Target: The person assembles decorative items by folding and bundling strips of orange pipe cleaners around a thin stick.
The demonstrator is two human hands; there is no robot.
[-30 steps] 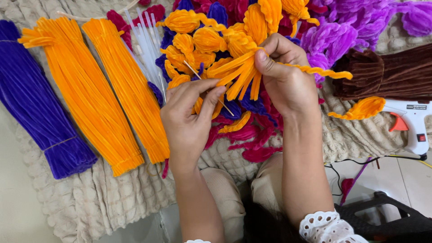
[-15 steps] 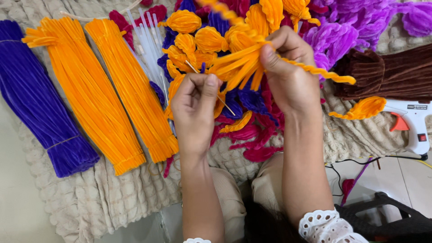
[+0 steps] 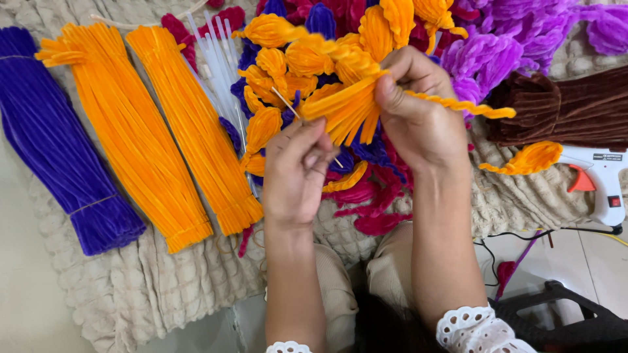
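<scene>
Carefully, over the middle of the beige blanket [image 3: 163,287], my right hand [image 3: 418,124] clamps the fan of orange pipe cleaners [image 3: 347,108] while my left hand [image 3: 297,173] pinches a thin stick [image 3: 288,103], best kept snug against their gathered base.

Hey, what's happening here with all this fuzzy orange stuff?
A person is working with craft pipe cleaners over a beige blanket. The right hand grips a bunch of orange pipe cleaners, with one twisted strand sticking out to the side. The left hand pinches a thin stick up against the bunch. Around them lie two orange bundles, a purple bundle, a brown bundle, finished petal shapes and a white glue gun.
</scene>
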